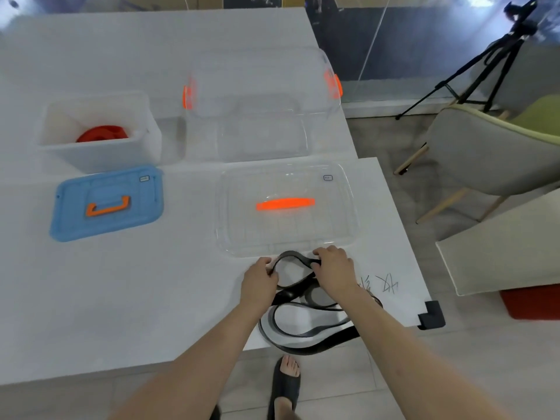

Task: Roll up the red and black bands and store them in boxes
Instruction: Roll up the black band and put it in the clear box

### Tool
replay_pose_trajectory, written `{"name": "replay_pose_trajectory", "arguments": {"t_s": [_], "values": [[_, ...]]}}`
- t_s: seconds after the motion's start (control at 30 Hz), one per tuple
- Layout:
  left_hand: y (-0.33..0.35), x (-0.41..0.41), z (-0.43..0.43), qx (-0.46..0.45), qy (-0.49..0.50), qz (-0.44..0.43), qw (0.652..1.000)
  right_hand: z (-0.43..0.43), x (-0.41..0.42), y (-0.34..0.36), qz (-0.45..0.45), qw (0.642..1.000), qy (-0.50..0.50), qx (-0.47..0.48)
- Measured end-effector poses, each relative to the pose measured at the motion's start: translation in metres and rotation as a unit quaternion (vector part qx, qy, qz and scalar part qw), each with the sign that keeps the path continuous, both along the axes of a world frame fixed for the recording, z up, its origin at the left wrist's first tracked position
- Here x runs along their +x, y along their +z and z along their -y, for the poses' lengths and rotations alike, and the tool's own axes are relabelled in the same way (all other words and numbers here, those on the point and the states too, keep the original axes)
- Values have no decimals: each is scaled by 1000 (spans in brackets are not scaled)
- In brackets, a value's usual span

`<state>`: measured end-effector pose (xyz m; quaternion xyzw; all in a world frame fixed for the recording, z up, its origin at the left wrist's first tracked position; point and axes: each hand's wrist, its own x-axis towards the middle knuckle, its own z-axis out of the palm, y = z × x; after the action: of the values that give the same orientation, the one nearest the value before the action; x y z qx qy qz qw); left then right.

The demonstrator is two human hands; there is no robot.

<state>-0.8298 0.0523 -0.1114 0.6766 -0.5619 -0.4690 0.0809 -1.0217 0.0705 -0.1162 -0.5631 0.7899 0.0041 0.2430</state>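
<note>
White worktop, seen from the head camera; a tripod and a chair stand on the floor at the right. At far left a white box holds the red band, already coiled, which suggests that half of the task is done. Its blue lid lies flat just in front of it, off the box so the opening stays free. To the right a clear box with orange latches stands open and looks empty; it is probably meant for the second band. Its clear lid, with an orange handle, lies near the front edge.

Just in front of that lid, the left hand and right hand are each closed on the black band, pinching opposite sides of a small loop at its far end. The rest of the band lies in loose curves between the forearms, and one bend hangs over the near edge of the worktop. The two-sided grip looks like the start of a coil, one hand anchoring the loop while the other feeds length. Rolling appears barely begun, and the slack may twist.
</note>
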Motion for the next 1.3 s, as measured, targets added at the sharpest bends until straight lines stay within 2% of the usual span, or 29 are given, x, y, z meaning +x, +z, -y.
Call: {"name": "replay_pose_trajectory", "arguments": {"t_s": [0.17,0.27,0.37,0.43,0.53,0.63,0.77,0.97,1.13,1.3], "values": [[25,0,-5,-65,-21,-16,998,-6,-5,8,15,999,31,-12],[54,4,-2,-105,-49,-47,992,-12,-13,27,46,997,8,-66],[90,14,2,-127,-65,-82,986,-14,-21,64,132,983,-26,-128],[112,19,4,-108,-51,-118,986,-17,-24,95,236,956,-65,-159],[147,20,4,-94,-13,-178,979,-21,-23,141,340,917,-97,-185],[179,17,1,-98,15,-233,968,-26,-19,178,406,883,-111,-209],[222,15,0,-157,-1,-232,960,-36,-11,220,486,829,-112,-253],[275,6,0,-170,53,-306,935,-39,6,254,504,800,-99,-309],[300,8,-10,-167,51,-373,911,-38,21,273,525,787,-82,-312],[313,11,-19,-171,16,-391,904,-38,30,280,532,783,-55,-317]]}}
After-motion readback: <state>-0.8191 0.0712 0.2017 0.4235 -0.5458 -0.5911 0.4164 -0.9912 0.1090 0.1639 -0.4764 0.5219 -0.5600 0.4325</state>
